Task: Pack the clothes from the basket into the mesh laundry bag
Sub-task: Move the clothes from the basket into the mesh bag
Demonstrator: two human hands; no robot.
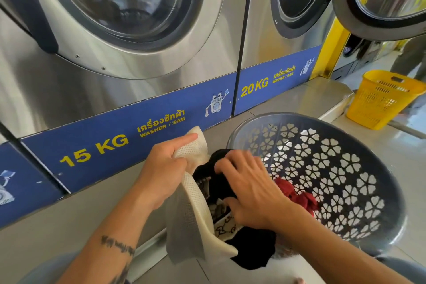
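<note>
While at bag [191, 212], garment [202, 172] beneath fingers [230, 162]

The tall silver washing machines [143, 71] make a wall on the far side. The grey step [69, 214] lies bare to the left of the white mesh laundry bag [191, 210]. The left hand [161, 175] holds the bag's far edge. Black cloth [253, 249] and the right hand [249, 187] gripping it fill the bag's mouth. Just right, the round dark grey plastic basket [391, 191] is mostly open inside, with red cloth [297, 196] at its near left. An open round washer door [380, 7] hangs over the far right.
</note>
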